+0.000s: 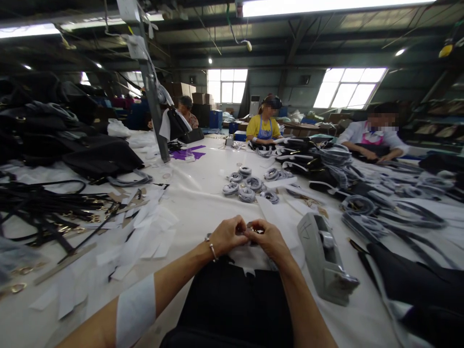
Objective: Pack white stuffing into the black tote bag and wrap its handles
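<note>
My left hand (228, 235) and my right hand (268, 238) meet in front of me, fingers pinched close together. Between the fingertips is something small, with a glint of metal, too hidden to name. Just below my hands lies a black bag (239, 304), its far end reaching under my wrists, with a piece of white sheet at that end. To the right of my right hand stands a grey tape dispenser (324, 258). Beyond my fingers, several wrapped coiled straps (250, 184) rest on the white table (195, 208).
Black straps with gold hardware (65, 208) and white paper strips (145, 232) cover the left side. Black bags are piled at far left (101, 154) and right (416, 280). A metal post (154, 96) rises from the table. Other people sit across it.
</note>
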A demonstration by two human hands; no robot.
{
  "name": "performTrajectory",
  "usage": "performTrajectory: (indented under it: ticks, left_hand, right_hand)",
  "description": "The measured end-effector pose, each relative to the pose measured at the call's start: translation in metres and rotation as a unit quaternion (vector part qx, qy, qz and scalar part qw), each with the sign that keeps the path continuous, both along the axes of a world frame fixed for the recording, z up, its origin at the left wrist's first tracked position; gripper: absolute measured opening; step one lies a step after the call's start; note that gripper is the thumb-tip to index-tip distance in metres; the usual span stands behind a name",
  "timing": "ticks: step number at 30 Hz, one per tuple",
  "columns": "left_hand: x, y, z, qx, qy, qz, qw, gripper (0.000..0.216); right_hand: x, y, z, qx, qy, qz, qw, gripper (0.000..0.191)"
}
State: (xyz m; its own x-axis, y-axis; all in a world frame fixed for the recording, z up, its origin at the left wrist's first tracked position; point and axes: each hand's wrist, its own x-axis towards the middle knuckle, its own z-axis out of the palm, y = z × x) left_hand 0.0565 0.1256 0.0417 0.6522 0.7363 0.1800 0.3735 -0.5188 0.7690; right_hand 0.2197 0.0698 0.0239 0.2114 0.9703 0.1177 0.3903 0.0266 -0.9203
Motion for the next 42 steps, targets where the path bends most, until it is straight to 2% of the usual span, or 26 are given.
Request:
performTrajectory:
  ticks: [4, 7, 10, 14, 19, 23, 25, 30, 33, 38, 42]
  left_hand:
    - [-0.004, -0.004, -0.001, 0.053, 0.031, 0.018, 0.998, 0.023]
    - [-0.007, -0.002, -0.001, 0.075, 0.075, 0.037, 0.994, 0.028]
    - [-0.008, 0.001, -0.001, 0.099, 0.107, 0.000, 0.989, 0.023]
    - [-0.008, 0.003, -0.001, 0.009, 0.078, -0.009, 0.997, 0.022]
    - [-0.008, 0.007, -0.003, -0.139, -0.022, -0.026, 0.990, 0.028]
    - [-0.010, 0.011, -0.003, -0.181, -0.054, -0.033, 0.981, 0.027]
    - [-0.011, 0.012, -0.003, -0.179, -0.049, -0.030, 0.982, 0.028]
    - [-0.016, 0.014, -0.002, -0.160, -0.031, -0.040, 0.986, 0.030]
    - [-0.016, 0.012, 0.001, -0.141, -0.026, -0.023, 0.989, 0.027]
    - [-0.013, 0.005, 0.007, -0.050, 0.039, 0.038, 0.997, 0.028]
    - [-0.013, 0.005, 0.009, -0.019, 0.065, 0.031, 0.997, 0.031]
  right_hand:
    - [-0.003, -0.002, 0.003, -0.017, 0.052, 0.055, 0.997, 0.019]
    - [-0.008, -0.004, 0.005, -0.003, 0.034, 0.036, 0.999, 0.018]
    - [-0.011, -0.003, 0.005, 0.005, 0.000, 0.013, 1.000, 0.019]
    - [-0.012, -0.003, 0.007, 0.016, -0.013, -0.016, 1.000, 0.019]
    - [-0.010, -0.004, 0.014, 0.034, 0.073, -0.035, 0.996, 0.036]
    - [-0.006, -0.004, 0.017, 0.033, 0.126, -0.056, 0.990, 0.042]
    - [-0.005, -0.004, 0.017, 0.028, 0.085, -0.060, 0.994, 0.040]
    - [-0.009, -0.006, 0.014, 0.034, -0.020, -0.010, 0.999, 0.027]
    - [-0.009, -0.005, 0.009, 0.035, -0.014, -0.004, 0.999, 0.022]
    - [-0.008, -0.005, 0.007, -0.021, -0.001, 0.006, 1.000, 0.025]
    - [-0.010, -0.008, 0.012, -0.004, -0.015, 0.018, 1.000, 0.020]
